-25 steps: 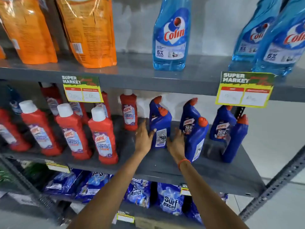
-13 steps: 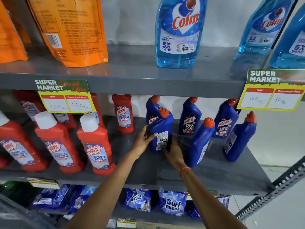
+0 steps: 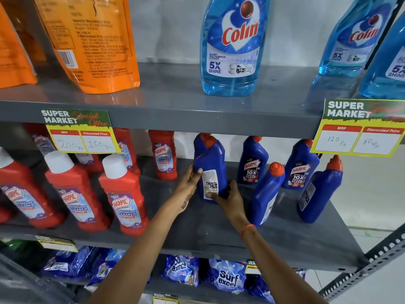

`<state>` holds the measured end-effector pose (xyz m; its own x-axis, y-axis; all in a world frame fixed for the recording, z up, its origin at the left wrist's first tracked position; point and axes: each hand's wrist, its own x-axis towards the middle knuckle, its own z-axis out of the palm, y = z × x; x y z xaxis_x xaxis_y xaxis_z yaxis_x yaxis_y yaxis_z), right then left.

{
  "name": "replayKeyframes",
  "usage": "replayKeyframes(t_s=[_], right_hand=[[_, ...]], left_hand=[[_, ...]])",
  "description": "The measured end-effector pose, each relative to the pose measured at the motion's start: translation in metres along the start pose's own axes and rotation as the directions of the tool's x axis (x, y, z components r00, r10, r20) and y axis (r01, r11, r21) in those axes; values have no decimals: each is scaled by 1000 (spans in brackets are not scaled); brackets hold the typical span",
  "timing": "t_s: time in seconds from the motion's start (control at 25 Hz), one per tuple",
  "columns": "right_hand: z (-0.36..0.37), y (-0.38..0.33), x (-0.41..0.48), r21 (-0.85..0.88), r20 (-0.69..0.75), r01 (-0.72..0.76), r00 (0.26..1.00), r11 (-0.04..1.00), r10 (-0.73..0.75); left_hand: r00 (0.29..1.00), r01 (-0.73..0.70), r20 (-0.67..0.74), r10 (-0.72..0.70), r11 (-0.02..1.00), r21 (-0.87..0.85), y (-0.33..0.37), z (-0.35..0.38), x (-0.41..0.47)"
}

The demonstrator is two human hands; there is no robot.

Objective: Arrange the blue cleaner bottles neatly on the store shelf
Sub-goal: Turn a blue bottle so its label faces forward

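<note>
- Head view: both hands clasp one blue cleaner bottle (image 3: 211, 170) on the middle shelf (image 3: 219, 233). The left hand (image 3: 188, 185) presses its left side with the thumb on the front; the right hand (image 3: 230, 197) cups its lower right corner near the base.
- The held bottle shows its back label (image 3: 210, 183) to the camera, and I judge it is being turned or squared up.
- Directly behind the grip stands another blue bottle (image 3: 202, 142), mostly hidden.
- Right of the grip, two rear bottles (image 3: 252, 163) (image 3: 301, 166) face label-forward and look settled.
- Nearer and right of the grip, two front bottles (image 3: 266, 194) (image 3: 320, 190) lean and show side or back; these seem left to do.
- Left of the grip, the red bottles (image 3: 122, 194) stand apart, untouched.
</note>
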<state>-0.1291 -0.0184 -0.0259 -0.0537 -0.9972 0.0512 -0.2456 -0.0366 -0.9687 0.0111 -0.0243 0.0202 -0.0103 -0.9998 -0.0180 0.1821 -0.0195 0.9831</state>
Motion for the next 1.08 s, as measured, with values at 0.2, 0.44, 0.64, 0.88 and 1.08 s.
replayKeyframes(t_s=[0.2, 0.44, 0.64, 0.88, 1.08], right_hand=[[21, 2, -20, 2, -44, 90, 995, 996, -90], [17, 10, -15, -146, 73, 229, 973, 962, -220], [7, 3, 6, -58, 257, -27, 966, 998, 41], [29, 8, -3, -70, 2, -30, 1000, 997, 30], [42, 12, -6, -93, -79, -36, 996, 995, 29]], left_hand=[[991, -92, -78, 107, 981, 173, 9, 26, -2], [970, -116, -202, 137, 987, 112, 12, -3, 6], [997, -79, -30, 78, 996, -37, -1, -24, 2], [996, -38, 84, 41, 999, -27, -10, -32, 1], [994, -33, 107, 31, 999, 12, -18, -46, 6]])
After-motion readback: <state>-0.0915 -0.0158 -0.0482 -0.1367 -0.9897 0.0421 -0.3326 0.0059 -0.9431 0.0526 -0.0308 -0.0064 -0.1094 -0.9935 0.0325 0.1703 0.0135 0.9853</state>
